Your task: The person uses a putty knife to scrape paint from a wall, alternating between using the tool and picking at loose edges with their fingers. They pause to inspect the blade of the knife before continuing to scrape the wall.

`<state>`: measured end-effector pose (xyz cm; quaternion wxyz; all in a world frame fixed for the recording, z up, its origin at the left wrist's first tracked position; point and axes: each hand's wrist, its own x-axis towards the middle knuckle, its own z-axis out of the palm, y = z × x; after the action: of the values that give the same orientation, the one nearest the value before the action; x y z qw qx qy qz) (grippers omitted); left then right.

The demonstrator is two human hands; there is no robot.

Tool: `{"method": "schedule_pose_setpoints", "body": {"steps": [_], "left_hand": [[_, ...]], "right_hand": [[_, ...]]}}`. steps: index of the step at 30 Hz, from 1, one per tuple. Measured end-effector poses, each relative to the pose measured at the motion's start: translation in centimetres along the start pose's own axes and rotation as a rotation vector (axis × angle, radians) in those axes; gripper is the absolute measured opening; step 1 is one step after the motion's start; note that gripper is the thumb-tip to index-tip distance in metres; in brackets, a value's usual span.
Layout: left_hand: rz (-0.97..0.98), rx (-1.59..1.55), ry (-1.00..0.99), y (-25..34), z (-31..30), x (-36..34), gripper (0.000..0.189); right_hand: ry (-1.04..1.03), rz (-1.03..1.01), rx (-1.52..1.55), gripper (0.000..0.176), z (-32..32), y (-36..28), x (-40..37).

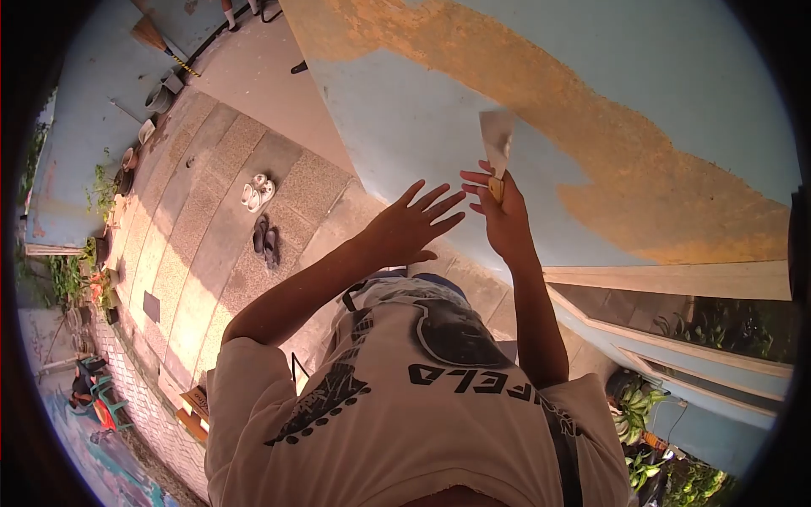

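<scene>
My right hand (505,218) holds a putty knife (497,139) by its yellowish handle, the broad metal blade pointing up toward the wall. Some fingers of that hand stick out to the left, off the handle. My left hand (416,223) is beside it, fingers spread, with nothing in it. Its fingertips come close to the right hand's fingers. Behind both hands is a light blue wall (405,110) with a long bare tan patch (625,160) where the paint is gone. Whether the blade touches the wall cannot be made out.
On the tiled floor lie white clogs (258,193) and dark sandals (265,241). A broom (152,35) and buckets (159,97) stand along the far wall. A window frame (676,313) and potted plants (634,406) are at the right. A person's feet (231,19) show at the top.
</scene>
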<state>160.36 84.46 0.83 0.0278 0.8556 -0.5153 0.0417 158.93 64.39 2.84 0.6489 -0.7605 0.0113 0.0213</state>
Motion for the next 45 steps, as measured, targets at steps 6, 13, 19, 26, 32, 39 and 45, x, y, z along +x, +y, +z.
{"method": "schedule_pose_setpoints", "body": {"steps": [6,13,19,26,32,39,45], "left_hand": [[-0.008,-0.147,-0.167,5.9,-0.4,-1.6,0.078],[-0.042,-0.234,-0.178,12.9,-1.9,-3.2,0.075],[0.017,-0.211,-0.234,15.5,-2.7,-3.8,0.064],[0.129,-0.179,-0.364,17.1,-3.2,-2.6,0.056],[0.134,-0.181,-0.315,17.4,-2.1,-2.8,0.056],[0.141,-0.123,-0.269,17.5,-3.6,-2.4,0.050],[0.145,-0.173,-0.372,18.3,-2.5,-1.9,0.051]], "right_hand": [[-0.302,0.220,0.326,0.024,0.1,1.5,-5.7],[-0.344,-0.270,-0.213,0.033,-1.9,0.3,-15.7],[-0.159,0.000,-0.363,0.039,-7.4,3.3,-16.7],[-0.174,-0.162,-0.561,0.026,-7.1,7.8,-18.9],[-0.169,-0.207,0.089,0.020,-5.1,2.5,-20.9],[0.030,-0.147,-0.104,0.010,-7.4,4.6,-17.9],[-0.217,-0.078,-0.139,0.018,-4.8,0.2,-17.7]]}}
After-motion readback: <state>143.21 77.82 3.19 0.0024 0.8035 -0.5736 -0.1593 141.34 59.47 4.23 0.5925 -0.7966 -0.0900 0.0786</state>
